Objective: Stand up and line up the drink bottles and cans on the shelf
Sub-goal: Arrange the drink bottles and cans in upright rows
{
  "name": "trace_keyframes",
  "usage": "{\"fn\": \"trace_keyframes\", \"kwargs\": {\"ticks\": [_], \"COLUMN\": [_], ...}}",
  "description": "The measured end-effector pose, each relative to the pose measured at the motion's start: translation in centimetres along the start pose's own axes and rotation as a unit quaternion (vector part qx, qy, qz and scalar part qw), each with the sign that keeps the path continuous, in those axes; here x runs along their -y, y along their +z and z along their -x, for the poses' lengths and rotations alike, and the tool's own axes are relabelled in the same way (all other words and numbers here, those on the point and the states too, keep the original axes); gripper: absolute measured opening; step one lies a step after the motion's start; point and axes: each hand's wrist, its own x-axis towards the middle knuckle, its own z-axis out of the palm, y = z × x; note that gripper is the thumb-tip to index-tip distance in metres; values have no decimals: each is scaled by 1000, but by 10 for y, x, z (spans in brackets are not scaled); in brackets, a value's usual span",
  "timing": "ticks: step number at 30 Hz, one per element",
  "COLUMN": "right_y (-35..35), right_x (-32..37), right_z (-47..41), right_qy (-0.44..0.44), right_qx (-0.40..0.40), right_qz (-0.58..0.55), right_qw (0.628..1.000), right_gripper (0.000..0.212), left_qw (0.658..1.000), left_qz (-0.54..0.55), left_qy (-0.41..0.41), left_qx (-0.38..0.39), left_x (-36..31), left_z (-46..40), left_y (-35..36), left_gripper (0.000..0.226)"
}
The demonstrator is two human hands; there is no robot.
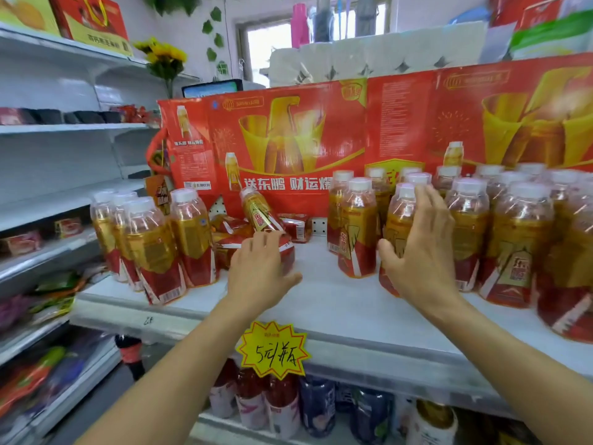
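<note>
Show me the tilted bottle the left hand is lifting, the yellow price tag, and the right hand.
tilted bottle (pixel 260 213), head view, on its gold label
yellow price tag (pixel 273 350), head view, on the handwritten middle
right hand (pixel 423 248), head view, on the back of the hand

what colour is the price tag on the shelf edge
Yellow starburst price tag with a red border and black handwriting, in the head view.

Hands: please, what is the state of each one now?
Left hand: grips a tilted bottle at its base.
Right hand: open, fingers against an upright bottle.
</note>
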Motion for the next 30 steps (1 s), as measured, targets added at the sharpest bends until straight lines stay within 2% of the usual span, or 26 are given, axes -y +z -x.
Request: {"fn": "trace_keyframes", "kwargs": {"ticks": [3, 5, 9, 13, 15, 20, 26, 30], "right_y": [-4, -4, -1, 4, 7, 8, 8, 6], "right_x": [14, 20, 30, 29, 26, 23, 18, 12], "right_z": [-23, -39, -64, -78, -83, -94, -96, -100], "right_qy": [-91, -128, -158, -166, -171, -187, -226, -229], "right_qx": [25, 73, 182, 231, 234, 222, 203, 202], "right_qz": [66, 125, 243, 289, 295, 278, 293, 289], "right_qw": [993, 981, 940, 914, 910, 916, 907, 907], "right_gripper": [79, 74, 70, 64, 60, 47, 50, 49], "left_qw": [993, 987, 988, 995, 998, 995, 983, 978], "left_qz": [-40, -58, -46, -23, 0, 93, 147, 158], "left_qy": [-73, -100, -101, -62, -37, 19, 94, 103], "left_qx": [81, 109, 106, 72, 54, 25, 57, 88], "left_x": [17, 24, 32, 30, 24, -5, -40, -52], "left_z": [14, 16, 12, 0, -11, -48, -100, -130], "left_y": [-2, -3, -7, -21, -33, -58, -48, -36], "left_gripper": [88, 82, 64, 62, 66, 51, 57, 64]}}
